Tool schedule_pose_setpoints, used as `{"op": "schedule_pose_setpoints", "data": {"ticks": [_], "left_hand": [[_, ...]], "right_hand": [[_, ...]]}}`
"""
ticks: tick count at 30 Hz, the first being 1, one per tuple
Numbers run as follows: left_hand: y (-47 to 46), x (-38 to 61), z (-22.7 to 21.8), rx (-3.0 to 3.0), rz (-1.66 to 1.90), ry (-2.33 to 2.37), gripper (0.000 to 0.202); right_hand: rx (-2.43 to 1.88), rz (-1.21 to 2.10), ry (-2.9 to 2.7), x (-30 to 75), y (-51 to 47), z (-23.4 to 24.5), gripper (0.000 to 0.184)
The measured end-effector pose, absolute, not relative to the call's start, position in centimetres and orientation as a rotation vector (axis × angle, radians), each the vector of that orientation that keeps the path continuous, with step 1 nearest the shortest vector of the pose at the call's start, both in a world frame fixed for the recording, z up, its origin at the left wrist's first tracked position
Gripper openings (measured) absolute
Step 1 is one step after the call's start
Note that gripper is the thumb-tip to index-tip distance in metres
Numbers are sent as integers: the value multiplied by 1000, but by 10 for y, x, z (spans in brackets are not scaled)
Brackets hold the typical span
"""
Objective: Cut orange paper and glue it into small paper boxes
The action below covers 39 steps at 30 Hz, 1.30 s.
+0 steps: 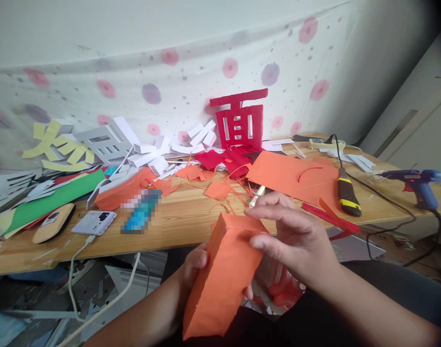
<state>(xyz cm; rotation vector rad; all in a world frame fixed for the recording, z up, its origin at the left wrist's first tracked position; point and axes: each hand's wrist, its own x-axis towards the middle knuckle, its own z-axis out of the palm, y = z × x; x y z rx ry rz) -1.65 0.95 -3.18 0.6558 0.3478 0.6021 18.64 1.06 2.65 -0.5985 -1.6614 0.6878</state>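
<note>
An orange paper-covered block (223, 274), long and box-shaped, stands tilted in front of me, its top end leaning away. My left hand (194, 265) is wrapped around it from behind, with the thumb on its left side and a fingertip showing at the right edge. At the upper right corner is my right hand (296, 236), its thumb over the front face and its fingers curved apart above the top end. Whether those fingertips press on the paper I cannot tell. Just beyond them lies a small white tube or marker (257, 196), partly hidden by the fingers.
Orange paper sheets (296, 178) and scraps cover the wooden table (191, 226). A red cut-out character (240, 120) stands behind. To the right are a yellow-black utility knife (348, 195) and a blue glue gun (415, 183) with its cord. A charging phone (93, 222) lies left.
</note>
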Motion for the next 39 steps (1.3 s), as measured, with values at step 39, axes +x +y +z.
{"op": "schedule_pose_setpoints", "data": {"ticks": [39], "left_hand": [[37, -21, -15, 189, 1164, 368, 50]], "right_hand": [[-994, 892, -1736, 199, -1, -25, 31]]}}
